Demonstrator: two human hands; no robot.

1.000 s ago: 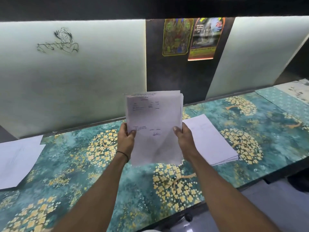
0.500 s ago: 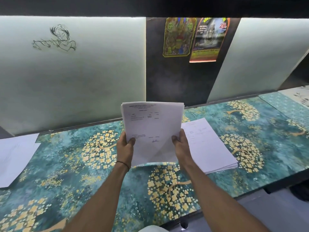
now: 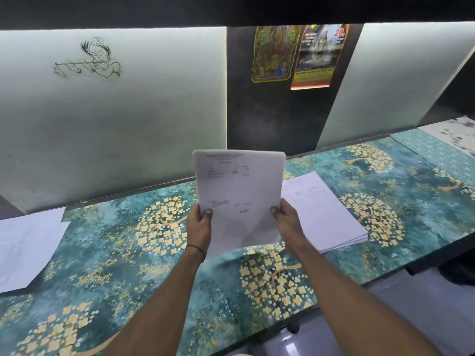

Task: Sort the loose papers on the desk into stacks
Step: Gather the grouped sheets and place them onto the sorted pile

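Upright, sheaf of papers [image 3: 240, 199] — long axis vertical, left hand [image 3: 199, 228], right hand [image 3: 288, 223] pinching its sides

The papers [image 3: 239, 199] at centre are thin, matt white sheets. The counter [image 3: 128, 253] wears a smooth, faintly glossy printed covering. Upper-right posters [image 3: 316, 57] look glossy.

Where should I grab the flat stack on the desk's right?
Take the stack by its near right corner, coming in from the front: it lies flat, its layered edge is exposed there, and its left side sits behind the right hand.
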